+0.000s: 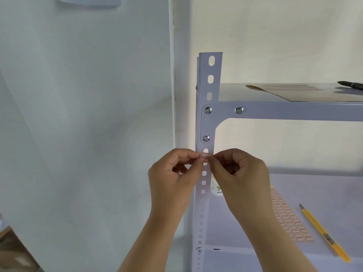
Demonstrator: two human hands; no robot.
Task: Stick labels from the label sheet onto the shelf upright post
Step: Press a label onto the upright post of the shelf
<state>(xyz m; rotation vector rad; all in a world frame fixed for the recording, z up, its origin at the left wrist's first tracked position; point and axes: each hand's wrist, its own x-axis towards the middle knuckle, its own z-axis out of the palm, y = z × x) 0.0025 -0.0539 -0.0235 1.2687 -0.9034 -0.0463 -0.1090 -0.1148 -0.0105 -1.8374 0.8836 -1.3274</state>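
left hand (174,173) and right hand (238,171) pinching label (206,155) against shelf upright post (209,85), label sheet (286,218) beside yellow knife (324,234)

Two hands meet at a pale, perforated shelf upright post (205,173), the left hand (172,171) and right hand (239,169) pinching a small label (206,155) against its front, so that stretch of the post is blocked. Left of the post is only bare wall (88,114), open room. Above, a bolted corner bracket (208,122) covers the post face. To the right, the lower shelf (334,193) holds a label sheet (288,218) and a yellow utility knife (324,232), with bare surface between them.
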